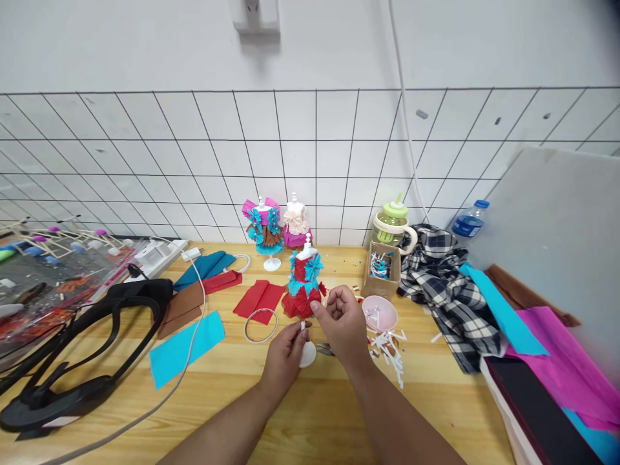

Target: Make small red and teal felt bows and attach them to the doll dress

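In front of me stands a small white dress form (308, 250) wearing a paper dress (303, 286) of red and turquoise ruffles and flowers. My left hand (285, 355) pinches its thin white stem just above the round base (309, 354). My right hand (345, 323) is at the skirt's right side, thumb and curled fingers brought together near the red paper ruffle; whether they grip it is hard to make out. Pliers (325, 349) lie partly hidden behind my right hand. Two more dressed forms stand behind: one pink, turquoise and brown (265, 226), one cream and magenta (296, 219).
Right of my hands are a pink bowl (387, 310), scattered white strips (391, 358), a cardboard box (375, 284), a green-lidded cup (393, 226) and a checked cloth (436, 278). Left lie red paper (259, 298), a metal ring (249, 334), turquoise paper (188, 345) and a black strapped frame (111, 381).
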Action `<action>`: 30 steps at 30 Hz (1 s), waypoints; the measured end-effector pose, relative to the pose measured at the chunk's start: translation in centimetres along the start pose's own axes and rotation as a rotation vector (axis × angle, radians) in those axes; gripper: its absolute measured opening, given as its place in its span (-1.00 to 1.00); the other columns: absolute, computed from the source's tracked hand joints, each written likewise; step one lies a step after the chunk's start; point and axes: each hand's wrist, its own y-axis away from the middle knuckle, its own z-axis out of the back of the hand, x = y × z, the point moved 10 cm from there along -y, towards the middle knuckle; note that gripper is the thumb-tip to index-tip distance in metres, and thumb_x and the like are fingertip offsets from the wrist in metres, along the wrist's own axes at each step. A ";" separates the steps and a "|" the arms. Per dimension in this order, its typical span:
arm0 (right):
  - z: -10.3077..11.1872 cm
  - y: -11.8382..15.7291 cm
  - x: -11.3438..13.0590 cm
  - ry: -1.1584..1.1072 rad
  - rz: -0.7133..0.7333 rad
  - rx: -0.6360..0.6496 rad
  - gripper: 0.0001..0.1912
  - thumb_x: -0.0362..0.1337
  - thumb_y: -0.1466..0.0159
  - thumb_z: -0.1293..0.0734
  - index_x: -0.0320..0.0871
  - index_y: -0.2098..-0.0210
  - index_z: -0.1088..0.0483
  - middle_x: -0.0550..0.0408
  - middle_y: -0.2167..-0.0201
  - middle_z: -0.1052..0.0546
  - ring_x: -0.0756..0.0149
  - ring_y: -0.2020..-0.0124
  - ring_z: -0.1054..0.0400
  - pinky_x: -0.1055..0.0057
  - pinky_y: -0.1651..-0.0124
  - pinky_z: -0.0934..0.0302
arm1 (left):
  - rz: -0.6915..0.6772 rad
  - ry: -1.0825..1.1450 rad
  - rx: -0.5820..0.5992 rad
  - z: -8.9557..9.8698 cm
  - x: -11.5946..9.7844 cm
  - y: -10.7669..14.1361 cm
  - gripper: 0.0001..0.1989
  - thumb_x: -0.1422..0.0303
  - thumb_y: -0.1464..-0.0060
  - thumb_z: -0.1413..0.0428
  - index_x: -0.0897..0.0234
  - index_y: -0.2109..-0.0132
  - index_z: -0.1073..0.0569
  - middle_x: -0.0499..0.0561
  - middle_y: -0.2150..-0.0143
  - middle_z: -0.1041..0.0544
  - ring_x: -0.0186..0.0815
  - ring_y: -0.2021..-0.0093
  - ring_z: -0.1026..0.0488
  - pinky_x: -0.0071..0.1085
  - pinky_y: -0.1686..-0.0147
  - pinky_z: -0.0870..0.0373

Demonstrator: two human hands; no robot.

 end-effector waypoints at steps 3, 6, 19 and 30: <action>0.2 0.3 0.8 0.075 0.086 -0.016 -0.86 -0.22 -0.15 -0.33 -0.13 0.37 -0.29 0.35 0.69 -0.12 0.50 0.66 -0.05 0.55 0.57 0.04 | 0.038 0.034 -0.002 0.0 0.6 0.0 -0.66 0.22 -0.20 0.04 0.33 0.06 -0.50 0.05 0.33 -0.54 -0.29 0.34 -0.45 -0.43 0.31 -0.37; -0.2 0.8 1.6 0.209 0.191 0.010 -0.86 -0.25 -0.17 -0.30 -0.13 0.30 -0.45 0.32 0.70 -0.16 0.48 0.65 -0.07 0.52 0.54 0.02 | 0.035 0.047 0.001 0.0 0.6 -0.1 -0.65 0.23 -0.19 0.03 0.33 0.04 -0.49 0.06 0.29 -0.55 -0.26 0.29 -0.47 -0.40 0.25 -0.38; 0.1 2.1 3.7 0.315 0.363 -0.016 -0.70 -0.27 -0.25 -0.21 -0.09 0.10 -0.51 0.20 0.63 -0.35 0.41 0.60 -0.18 0.47 0.46 -0.09 | 0.021 0.105 0.070 -0.6 0.3 0.1 -0.65 0.21 -0.23 0.07 0.29 0.03 -0.47 0.08 0.24 -0.57 -0.24 0.25 -0.48 -0.38 0.22 -0.38; 0.6 1.1 2.3 0.347 0.250 -0.041 -0.69 -0.30 -0.24 -0.18 -0.08 0.16 -0.52 0.23 0.66 -0.30 0.42 0.60 -0.14 0.48 0.46 -0.03 | 0.053 0.131 0.058 -0.6 0.8 0.3 -0.63 0.17 -0.26 0.13 0.28 0.01 -0.43 0.02 0.33 -0.53 -0.28 0.33 -0.45 -0.42 0.28 -0.34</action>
